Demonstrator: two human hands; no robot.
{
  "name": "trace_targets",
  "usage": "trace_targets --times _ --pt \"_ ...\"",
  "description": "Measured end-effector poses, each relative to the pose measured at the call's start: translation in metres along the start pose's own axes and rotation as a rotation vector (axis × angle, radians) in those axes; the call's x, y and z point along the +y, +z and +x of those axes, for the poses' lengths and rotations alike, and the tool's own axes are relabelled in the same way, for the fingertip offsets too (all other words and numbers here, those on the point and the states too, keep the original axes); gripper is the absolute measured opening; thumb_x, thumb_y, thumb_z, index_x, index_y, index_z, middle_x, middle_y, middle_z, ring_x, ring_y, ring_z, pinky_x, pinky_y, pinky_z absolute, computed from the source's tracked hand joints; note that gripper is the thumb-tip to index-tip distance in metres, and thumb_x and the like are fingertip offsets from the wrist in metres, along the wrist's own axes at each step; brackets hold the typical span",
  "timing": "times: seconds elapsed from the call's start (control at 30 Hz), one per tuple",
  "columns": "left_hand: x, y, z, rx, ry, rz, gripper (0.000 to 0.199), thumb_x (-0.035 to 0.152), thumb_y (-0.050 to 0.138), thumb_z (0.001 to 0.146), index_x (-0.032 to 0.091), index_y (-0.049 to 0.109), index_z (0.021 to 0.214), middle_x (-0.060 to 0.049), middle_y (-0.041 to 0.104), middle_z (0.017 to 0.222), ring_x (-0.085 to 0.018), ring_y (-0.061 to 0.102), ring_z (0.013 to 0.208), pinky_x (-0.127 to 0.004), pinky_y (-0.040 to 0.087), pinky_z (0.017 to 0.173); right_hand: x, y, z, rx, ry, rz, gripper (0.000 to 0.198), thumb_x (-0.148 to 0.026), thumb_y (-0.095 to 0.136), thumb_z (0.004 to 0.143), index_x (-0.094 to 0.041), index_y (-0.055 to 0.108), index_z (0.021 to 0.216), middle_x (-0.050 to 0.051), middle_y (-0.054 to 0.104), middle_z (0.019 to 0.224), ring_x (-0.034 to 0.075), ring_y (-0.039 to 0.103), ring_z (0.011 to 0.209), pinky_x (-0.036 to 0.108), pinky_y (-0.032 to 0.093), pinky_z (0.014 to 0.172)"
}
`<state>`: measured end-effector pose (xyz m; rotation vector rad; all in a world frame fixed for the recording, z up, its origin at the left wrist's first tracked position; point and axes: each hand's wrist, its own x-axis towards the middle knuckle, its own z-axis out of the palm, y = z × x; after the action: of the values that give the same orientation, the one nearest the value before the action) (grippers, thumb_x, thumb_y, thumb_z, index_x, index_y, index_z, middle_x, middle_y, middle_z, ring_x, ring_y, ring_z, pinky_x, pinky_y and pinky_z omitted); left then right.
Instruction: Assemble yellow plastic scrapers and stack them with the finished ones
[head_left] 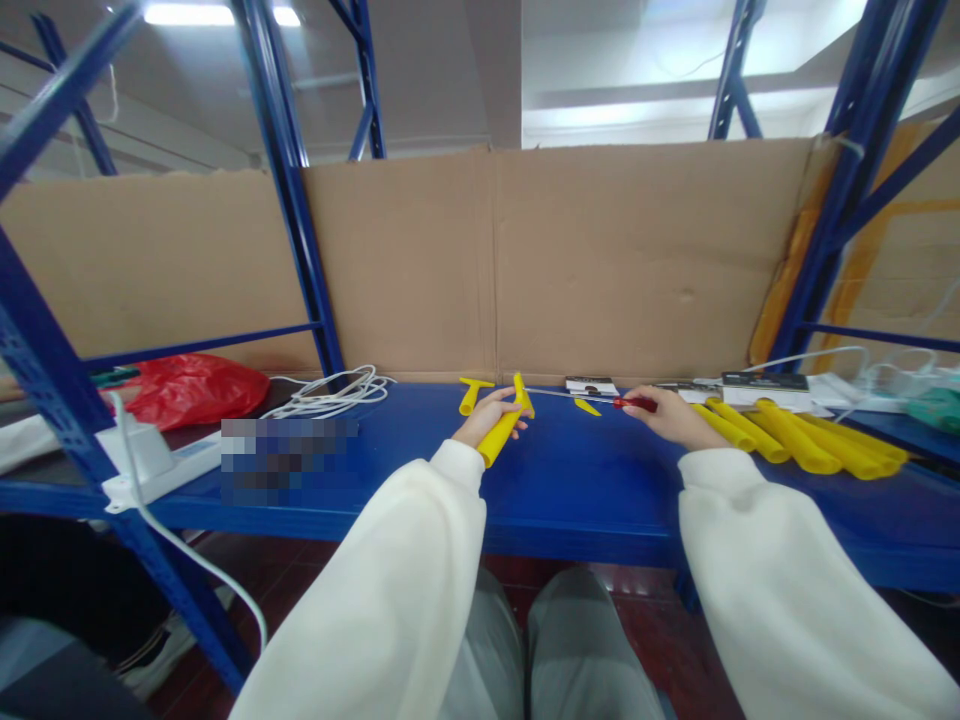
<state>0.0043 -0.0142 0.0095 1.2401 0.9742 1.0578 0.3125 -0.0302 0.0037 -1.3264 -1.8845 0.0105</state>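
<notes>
My left hand (487, 418) is wrapped round a yellow T-shaped handle (497, 437), its wide tube end pointing down toward me. In my right hand (660, 412) is a screwdriver with a red handle (635, 403). Its thin metal shaft (570, 395) reaches left to the top of the yellow handle; whether the tip touches it I cannot tell. Behind my left hand a second, similar yellow T-shaped piece (469, 398) stands on the blue table (577, 480). A small flat yellow piece (588, 407) lies between my hands.
Several yellow tubular pieces (806, 440) lie to the right, by a black-and-white box (765, 388). A smaller box (590, 385) stands at the back. On the left are a white power strip (165, 475), coiled white cable (352, 390) and a red bag (195, 388). Cardboard (600, 260) walls the back.
</notes>
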Motion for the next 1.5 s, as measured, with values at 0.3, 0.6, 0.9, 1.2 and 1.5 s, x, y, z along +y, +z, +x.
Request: trace_targets --times 0.3,0.6,0.9,1.2,1.5 --pt "-0.001 0.001 0.0 0.039 0.002 0.046 0.063 0.004 0.052 0.087 0.013 0.037 0.148 -0.005 0.071 0.074 -0.013 0.062 0.048 -0.019 0.046 0.041 0.003 0.001 0.001 -0.051 0.006 -0.006 0.014 -0.032 0.064 0.077 -0.022 0.073 0.083 0.005 0.076 0.082 0.023 0.069 0.076 0.037 0.056 0.077" --pt "0.003 0.003 -0.006 0.081 0.021 0.133 0.062 0.003 0.055 0.084 0.012 0.044 0.144 -0.008 0.072 0.084 -0.013 0.062 0.047 -0.022 0.048 0.041 -0.009 -0.004 -0.002 -0.107 -0.026 -0.031 0.019 -0.036 0.061 0.08 -0.021 0.073 0.085 0.006 0.076 0.083 0.024 0.069 0.076 0.036 0.054 0.074" --pt "0.006 0.004 -0.012 0.176 0.02 0.235 0.066 0.003 0.055 0.081 0.016 0.044 0.145 -0.004 0.067 0.084 -0.011 0.059 0.044 -0.02 0.044 0.038 -0.002 0.008 -0.003 -0.161 0.096 0.068 0.027 -0.034 0.076 0.063 -0.023 0.055 0.074 -0.003 0.061 0.061 0.016 0.057 0.057 0.027 0.046 0.054" --pt "0.013 0.005 -0.016 0.225 -0.024 0.19 0.066 0.001 0.053 0.083 0.014 0.041 0.146 -0.004 0.065 0.084 -0.009 0.057 0.043 -0.019 0.043 0.037 -0.026 -0.002 -0.007 -0.155 0.169 0.344 0.042 -0.048 0.081 0.06 -0.017 0.073 0.086 -0.001 0.063 0.055 0.011 0.048 0.042 0.026 0.041 0.041" --pt "0.011 0.001 -0.012 0.194 -0.023 0.178 0.069 0.003 0.061 0.081 0.017 0.044 0.147 -0.006 0.067 0.088 -0.01 0.06 0.046 -0.02 0.044 0.04 -0.029 0.0 -0.007 0.064 0.284 0.647 0.053 -0.062 0.085 0.051 -0.02 0.058 0.067 -0.006 0.048 0.043 0.008 0.04 0.035 0.022 0.031 0.032"
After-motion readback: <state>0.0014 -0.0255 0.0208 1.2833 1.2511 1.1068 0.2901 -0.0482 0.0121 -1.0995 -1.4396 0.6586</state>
